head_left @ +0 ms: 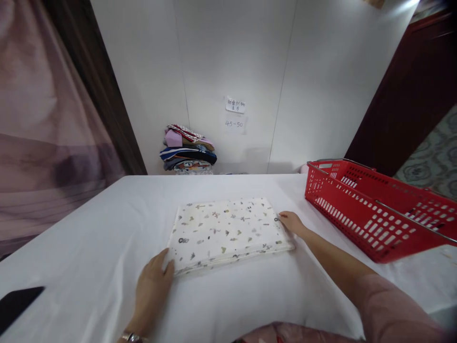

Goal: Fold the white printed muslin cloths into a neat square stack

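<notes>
A white cloth with small printed figures [228, 231] lies folded into a flat rectangle on the white-covered table. At its near left corner is my left hand [153, 281], thumb and fingers a little apart around the edge. My right hand [292, 223] touches the right edge of the cloth; its fingers are bent at the border, and whether they pinch the fabric cannot be made out. Several layers show along the near edge of the cloth.
A red plastic basket [374, 209] with metal handles stands on the right. Behind the table's far edge is a stack of folded fabrics [189, 148]. A dark flat object [19, 305] lies at the near left. Paper notes [234, 105] hang on the wall.
</notes>
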Available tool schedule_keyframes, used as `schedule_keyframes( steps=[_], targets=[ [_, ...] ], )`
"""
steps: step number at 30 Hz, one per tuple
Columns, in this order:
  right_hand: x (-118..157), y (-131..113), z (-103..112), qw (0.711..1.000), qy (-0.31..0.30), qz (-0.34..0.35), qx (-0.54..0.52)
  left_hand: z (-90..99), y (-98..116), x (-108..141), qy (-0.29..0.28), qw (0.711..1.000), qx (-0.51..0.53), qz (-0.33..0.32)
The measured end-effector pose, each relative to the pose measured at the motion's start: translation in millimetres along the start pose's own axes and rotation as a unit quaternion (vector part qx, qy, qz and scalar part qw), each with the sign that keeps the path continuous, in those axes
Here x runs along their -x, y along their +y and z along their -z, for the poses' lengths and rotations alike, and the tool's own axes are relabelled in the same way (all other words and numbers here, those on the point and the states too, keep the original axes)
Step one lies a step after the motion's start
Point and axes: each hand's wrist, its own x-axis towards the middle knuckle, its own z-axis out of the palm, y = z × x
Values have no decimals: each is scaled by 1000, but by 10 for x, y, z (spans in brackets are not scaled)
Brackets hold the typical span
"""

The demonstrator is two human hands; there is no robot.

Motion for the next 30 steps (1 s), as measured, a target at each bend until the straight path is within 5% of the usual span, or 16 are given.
schedule_keyframes(
  steps=[14,30],
  targets=[
    [-1074,-330,-218,996,7,-38,81,39,6,52,-19,998,27,48],
    [-1356,-404,-265,991,-1,-87,105,4,-52,22,-40,996,15,81]
  ],
)
